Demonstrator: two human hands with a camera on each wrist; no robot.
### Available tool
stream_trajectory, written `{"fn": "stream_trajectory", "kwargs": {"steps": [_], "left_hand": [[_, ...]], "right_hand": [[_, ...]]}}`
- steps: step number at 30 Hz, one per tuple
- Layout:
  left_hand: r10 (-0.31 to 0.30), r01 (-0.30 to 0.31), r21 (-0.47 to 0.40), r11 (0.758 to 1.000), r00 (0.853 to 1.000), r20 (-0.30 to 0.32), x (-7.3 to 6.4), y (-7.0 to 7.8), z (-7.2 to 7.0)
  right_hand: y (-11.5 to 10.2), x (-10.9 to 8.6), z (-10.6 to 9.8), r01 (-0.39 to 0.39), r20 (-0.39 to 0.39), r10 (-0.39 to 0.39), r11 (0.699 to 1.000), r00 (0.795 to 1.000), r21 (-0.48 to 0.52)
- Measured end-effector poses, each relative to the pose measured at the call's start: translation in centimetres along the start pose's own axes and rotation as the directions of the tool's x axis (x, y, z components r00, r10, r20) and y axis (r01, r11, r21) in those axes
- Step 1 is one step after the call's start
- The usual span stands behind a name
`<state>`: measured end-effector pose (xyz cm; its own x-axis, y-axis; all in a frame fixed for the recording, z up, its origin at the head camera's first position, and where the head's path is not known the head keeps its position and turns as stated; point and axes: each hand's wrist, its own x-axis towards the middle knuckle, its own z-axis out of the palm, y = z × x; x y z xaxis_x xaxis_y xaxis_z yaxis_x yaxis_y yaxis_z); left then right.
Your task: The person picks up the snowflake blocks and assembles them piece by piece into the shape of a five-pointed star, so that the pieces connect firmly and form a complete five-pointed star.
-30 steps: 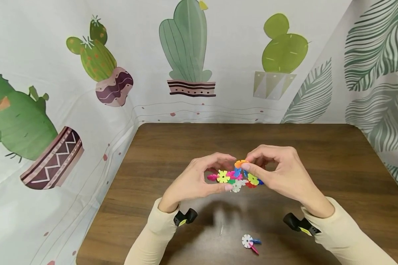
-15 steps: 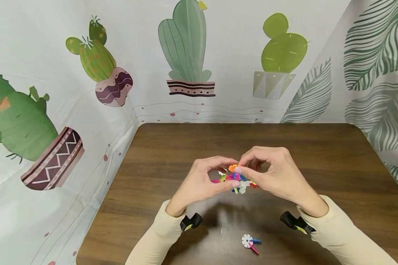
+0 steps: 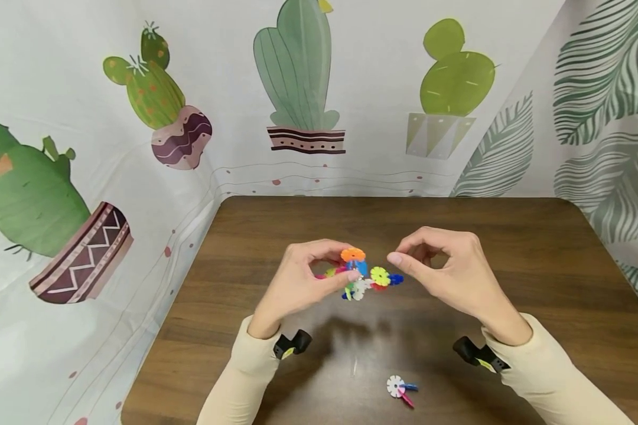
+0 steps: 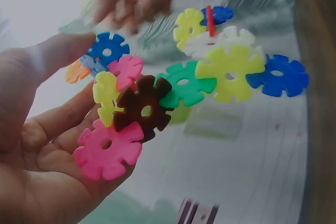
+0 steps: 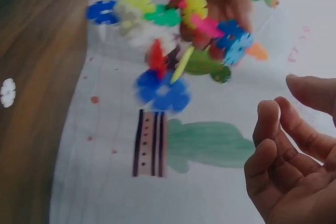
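My left hand point(image 3: 298, 283) holds up a branching cluster of slotted plastic snowflake discs, thumb and fingers pinching it near the blue disc point(image 4: 100, 45). An orange disc point(image 3: 353, 254) tops this cluster in the head view. Pink point(image 4: 107, 161), brown point(image 4: 131, 100) and green point(image 4: 184, 95) discs form a chain in the left wrist view. A yellow disc point(image 3: 380, 276) and a dark blue one point(image 3: 397, 279) stick out towards my right hand point(image 3: 452, 271). That hand hovers apart from the cluster, fingers loosely bent and holding nothing. The left fingers partly hide some discs.
On the wooden table point(image 3: 500, 248), near its front, lies a white disc point(image 3: 395, 386) with a blue and a pink disc joined to it. A cloth point(image 3: 377, 71) printed with cacti and leaves hangs behind the table.
Both hands were together at the orange disc. My right hand has let go of it and moved right, while my left hand has carried the cluster left.
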<state>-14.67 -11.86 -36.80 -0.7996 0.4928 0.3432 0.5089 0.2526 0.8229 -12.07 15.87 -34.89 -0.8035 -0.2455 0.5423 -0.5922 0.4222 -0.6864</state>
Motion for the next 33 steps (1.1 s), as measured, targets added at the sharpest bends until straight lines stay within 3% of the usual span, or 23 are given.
{"fn": "stream_trajectory", "kwargs": {"steps": [7,11,15,20,25,33], "left_hand": [[-0.066,0.063,-0.048,0.997,0.995,-0.077,-0.8,-0.4,-3.5],[-0.108,0.098,-0.087,0.991,0.987,-0.122,-1.1,-0.5,-4.4],[-0.113,0.093,-0.124,0.988,0.981,-0.161,-1.3,-0.5,-5.1],[-0.086,0.058,-0.142,0.988,0.977,-0.196,-1.5,-0.3,-5.6],[-0.085,0.055,-0.164,0.985,0.979,-0.183,-1.5,0.0,-5.7],[-0.042,0.017,-0.155,0.988,0.986,-0.162,-1.4,0.3,-6.1]], "right_hand": [[3.1,0.1,1.4,-0.151,0.069,0.154,0.987,0.986,-0.052],[5.9,0.2,2.9,-0.227,0.131,0.234,0.972,0.963,-0.065],[8.9,0.1,5.0,-0.281,0.184,0.293,0.955,0.938,-0.091],[12.1,0.0,8.0,-0.303,0.265,0.326,0.945,0.907,-0.127],[14.3,0.0,10.8,-0.301,0.346,0.331,0.944,0.878,-0.138],[15.5,-0.1,13.2,-0.288,0.382,0.355,0.931,0.853,-0.223]]}}
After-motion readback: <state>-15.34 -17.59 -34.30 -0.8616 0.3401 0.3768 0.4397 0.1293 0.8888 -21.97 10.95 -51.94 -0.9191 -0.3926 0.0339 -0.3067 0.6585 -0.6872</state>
